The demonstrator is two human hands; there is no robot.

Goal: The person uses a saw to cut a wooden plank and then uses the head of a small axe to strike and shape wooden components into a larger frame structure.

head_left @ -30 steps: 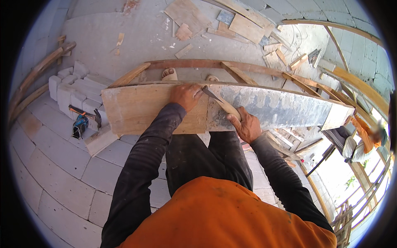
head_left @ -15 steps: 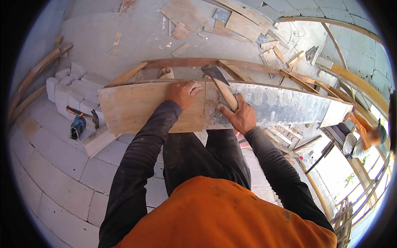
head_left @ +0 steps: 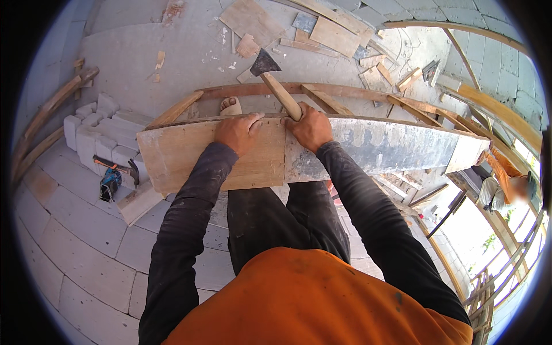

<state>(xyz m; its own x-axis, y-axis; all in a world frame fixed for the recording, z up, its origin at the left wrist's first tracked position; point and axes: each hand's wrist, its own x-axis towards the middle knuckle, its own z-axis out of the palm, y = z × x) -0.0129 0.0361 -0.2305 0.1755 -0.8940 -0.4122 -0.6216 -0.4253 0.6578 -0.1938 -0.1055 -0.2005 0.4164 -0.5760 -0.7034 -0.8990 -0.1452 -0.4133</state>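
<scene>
My right hand (head_left: 311, 127) is wrapped round the wooden handle of a hatchet (head_left: 282, 95), just above the upper edge of the boards. Its dark blade points up and away, over the far side of the frame. My left hand (head_left: 237, 135) lies closed on the upper edge of a plain plywood board (head_left: 190, 155), fingers pressed together. Whether something small is pinched in them is hidden. Right of that board, butted against it, runs a longer grey-stained board (head_left: 391, 144). Both lie along a long timber frame (head_left: 253, 90) that crosses in front of my legs.
At left, white blocks (head_left: 95, 141) stand stacked, with a hammer (head_left: 115, 165) and a blue-black tool (head_left: 110, 185) beside them. Wood offcuts (head_left: 333, 35) litter the floor beyond the frame. At the far right end, another person (head_left: 506, 183) in orange touches the boards.
The hatchet has swung up and to the left, its head now farther beyond the frame. My right hand has moved up and left toward the boards' edge; my left hand has shifted slightly left.
</scene>
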